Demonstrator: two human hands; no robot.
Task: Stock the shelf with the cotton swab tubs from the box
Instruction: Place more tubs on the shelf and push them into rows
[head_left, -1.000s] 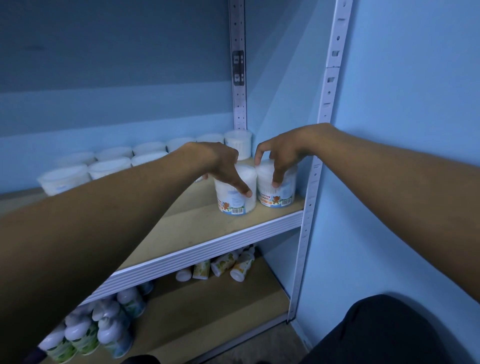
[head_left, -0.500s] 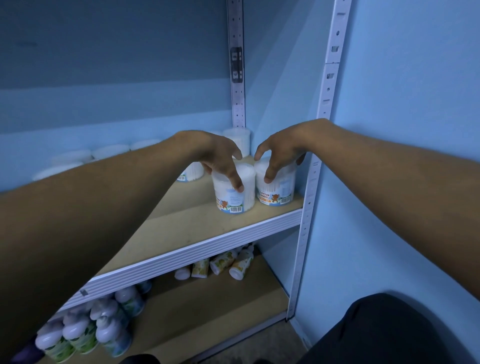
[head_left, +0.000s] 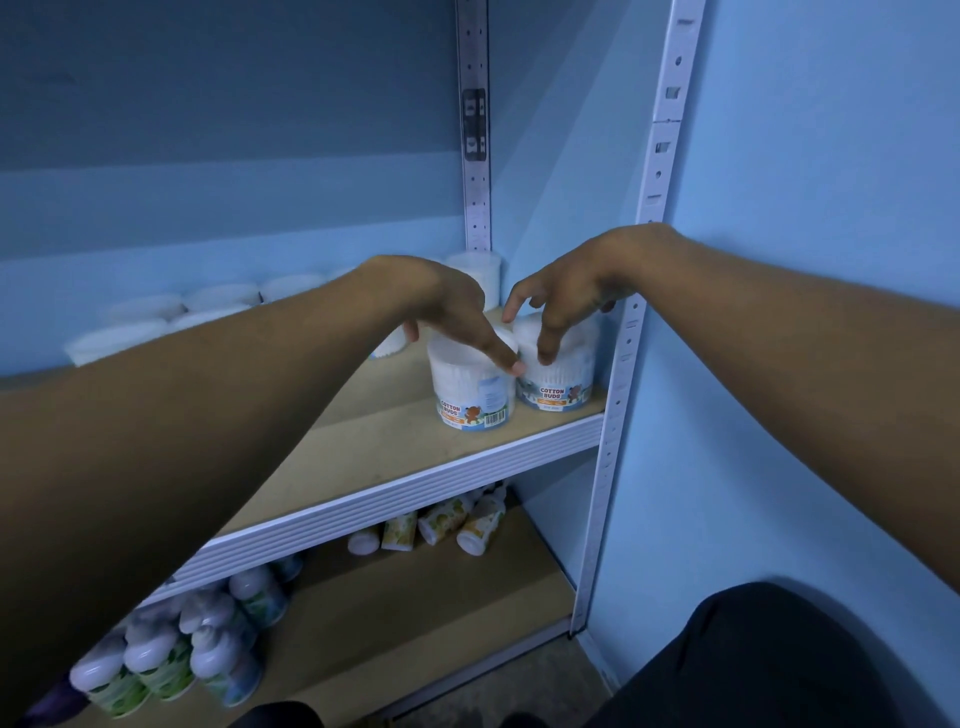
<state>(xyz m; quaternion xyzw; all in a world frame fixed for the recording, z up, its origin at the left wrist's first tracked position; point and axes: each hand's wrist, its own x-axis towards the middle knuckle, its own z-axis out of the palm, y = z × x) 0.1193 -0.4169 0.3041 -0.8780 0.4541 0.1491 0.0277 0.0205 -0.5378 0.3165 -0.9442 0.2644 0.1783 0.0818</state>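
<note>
Two white cotton swab tubs stand side by side at the right front corner of the wooden shelf (head_left: 363, 441). The left tub (head_left: 470, 397) and the right tub (head_left: 558, 382) both carry a "Cotton Buds" label. My left hand (head_left: 447, 306) hovers over the left tub with fingers stretched out, and one fingertip touches the lid's right edge. Above the right tub is my right hand (head_left: 566, 293), its fingers hanging loosely and one tip just touching the lid. Neither hand grips a tub. The box is out of view.
Several more white tubs (head_left: 145, 314) line the back of the same shelf. The white upright post (head_left: 621, 374) and the blue wall (head_left: 805, 208) stand close on the right. Bottles (head_left: 156, 660) and small tubes (head_left: 447, 522) fill the lower shelf. My dark-clad knee (head_left: 779, 660) is at bottom right.
Both hands gripped the tubs from above a second ago; now the fingers have loosened and lifted, leaving the two tubs standing on the shelf.
</note>
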